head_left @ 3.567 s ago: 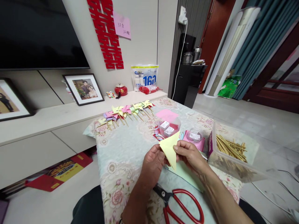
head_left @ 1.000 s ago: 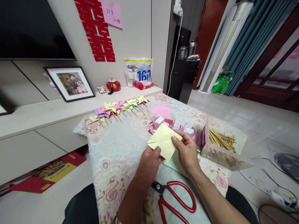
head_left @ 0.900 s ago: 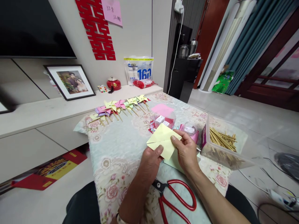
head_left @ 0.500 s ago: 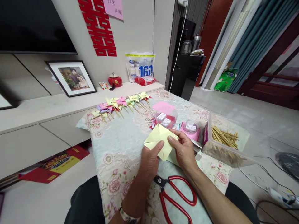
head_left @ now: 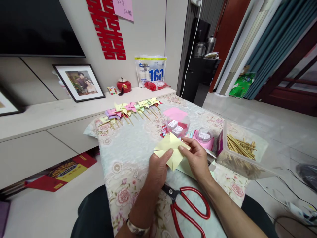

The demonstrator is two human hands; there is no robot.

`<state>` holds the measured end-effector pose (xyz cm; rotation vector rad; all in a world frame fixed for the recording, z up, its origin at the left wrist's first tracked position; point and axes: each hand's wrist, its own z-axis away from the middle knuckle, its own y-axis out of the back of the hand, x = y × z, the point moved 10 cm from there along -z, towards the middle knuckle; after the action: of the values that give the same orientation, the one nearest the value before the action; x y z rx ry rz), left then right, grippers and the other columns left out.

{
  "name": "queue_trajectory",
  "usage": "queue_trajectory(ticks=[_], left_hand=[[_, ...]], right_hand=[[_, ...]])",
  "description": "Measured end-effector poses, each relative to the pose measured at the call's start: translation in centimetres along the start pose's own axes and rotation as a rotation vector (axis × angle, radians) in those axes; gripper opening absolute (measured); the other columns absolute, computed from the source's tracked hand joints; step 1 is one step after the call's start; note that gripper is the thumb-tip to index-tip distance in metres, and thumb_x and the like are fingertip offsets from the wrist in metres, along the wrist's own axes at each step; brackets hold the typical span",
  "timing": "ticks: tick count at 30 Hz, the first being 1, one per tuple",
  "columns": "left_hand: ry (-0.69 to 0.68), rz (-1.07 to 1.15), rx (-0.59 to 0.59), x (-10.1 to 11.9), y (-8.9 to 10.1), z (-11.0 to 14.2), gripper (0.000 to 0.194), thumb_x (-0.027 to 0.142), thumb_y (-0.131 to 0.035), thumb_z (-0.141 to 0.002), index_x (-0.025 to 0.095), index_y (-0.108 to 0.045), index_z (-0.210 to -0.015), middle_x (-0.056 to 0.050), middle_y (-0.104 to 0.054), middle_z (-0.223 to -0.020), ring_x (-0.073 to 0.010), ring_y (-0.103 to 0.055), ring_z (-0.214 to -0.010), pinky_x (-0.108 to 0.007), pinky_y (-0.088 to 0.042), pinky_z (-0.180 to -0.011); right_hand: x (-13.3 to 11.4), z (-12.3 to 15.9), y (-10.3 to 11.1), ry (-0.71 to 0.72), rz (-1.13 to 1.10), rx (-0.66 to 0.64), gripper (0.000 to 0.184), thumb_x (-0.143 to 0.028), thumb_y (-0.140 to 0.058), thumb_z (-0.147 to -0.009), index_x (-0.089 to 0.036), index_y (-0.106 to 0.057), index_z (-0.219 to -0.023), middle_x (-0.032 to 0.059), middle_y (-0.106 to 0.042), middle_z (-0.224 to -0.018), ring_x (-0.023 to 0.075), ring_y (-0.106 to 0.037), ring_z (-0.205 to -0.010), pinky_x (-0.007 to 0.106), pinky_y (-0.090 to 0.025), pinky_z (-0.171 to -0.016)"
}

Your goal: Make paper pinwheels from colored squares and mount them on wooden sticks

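A pale yellow paper square (head_left: 170, 145), slit inward from its corners, is held up above the table. My left hand (head_left: 159, 165) pinches its lower left part, thumb on top and fingers hidden underneath. On the right side, my right hand (head_left: 195, 155) grips the paper between thumb and fingers. Below my hands lie scissors (head_left: 192, 206) with red handles, their blades partly hidden by my left wrist. Beneath the right hand, a light green paper sheet (head_left: 184, 167) shows in part.
Several paper pinwheels (head_left: 131, 109) on sticks lie at the table's far left. A clear tub (head_left: 184, 127) with small white-labelled boxes and a smaller round container (head_left: 205, 134) stand beyond my hands. At right, a plastic bin (head_left: 237, 167) holds thin sticks.
The slit flaps of the yellow paper stand slightly further apart. Both hands keep their hold in nearly the same place, and the view has shifted a little.
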<state>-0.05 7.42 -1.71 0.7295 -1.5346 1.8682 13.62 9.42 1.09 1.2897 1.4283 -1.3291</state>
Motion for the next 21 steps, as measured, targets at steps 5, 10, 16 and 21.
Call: queue_trajectory(ticks=[5, 10, 16, 21], left_hand=[[-0.013, -0.025, 0.063, 0.1, 1.0, -0.2, 0.051, 0.028, -0.084, -0.066, 0.015, -0.069, -0.113, -0.010, -0.077, -0.105, -0.0295, -0.071, -0.100, -0.036, -0.055, -0.086], [-0.057, -0.035, 0.068, 0.4, 1.2, -0.4, 0.048, 0.028, -0.083, -0.066, 0.017, -0.071, -0.111, -0.009, -0.076, -0.111, -0.0286, -0.070, -0.103, -0.035, -0.054, -0.087], [-0.093, -0.056, 0.053, 0.7, 1.1, -0.5, 0.039, 0.027, -0.081, -0.069, 0.017, -0.072, -0.106, -0.008, -0.076, -0.108, -0.0279, -0.069, -0.103, -0.035, -0.052, -0.092], [-0.113, -0.079, 0.062, 1.0, 1.3, -0.5, 0.040, 0.028, -0.079, -0.071, 0.017, -0.072, -0.108, -0.008, -0.076, -0.109, -0.0283, -0.068, -0.106, -0.035, -0.052, -0.092]], right_hand=[[-6.0, 1.6, -0.1, 0.508, 0.545, 0.086, 0.033, -0.025, -0.067, -0.087, -0.024, -0.064, -0.120, 0.0097, -0.066, -0.114, 0.0273, -0.060, -0.106, 0.044, -0.049, -0.088], [-8.6, 4.2, -2.9, 0.825, 0.710, -0.068, 0.020, -0.014, -0.061, -0.090, -0.024, -0.065, -0.107, 0.0088, -0.066, -0.096, 0.0258, -0.060, -0.091, 0.044, -0.048, -0.080], [-6.6, 4.7, -5.4, 0.823, 0.806, -0.359, 0.017, -0.010, -0.054, -0.093, -0.021, -0.065, -0.099, 0.0081, -0.067, -0.092, 0.0232, -0.056, -0.086, 0.040, -0.045, -0.074], [-5.5, 4.7, -5.9, 0.814, 0.850, -0.446, 0.020, -0.009, -0.049, -0.094, -0.021, -0.065, -0.099, 0.0076, -0.066, -0.093, 0.0225, -0.054, -0.087, 0.039, -0.043, -0.075]])
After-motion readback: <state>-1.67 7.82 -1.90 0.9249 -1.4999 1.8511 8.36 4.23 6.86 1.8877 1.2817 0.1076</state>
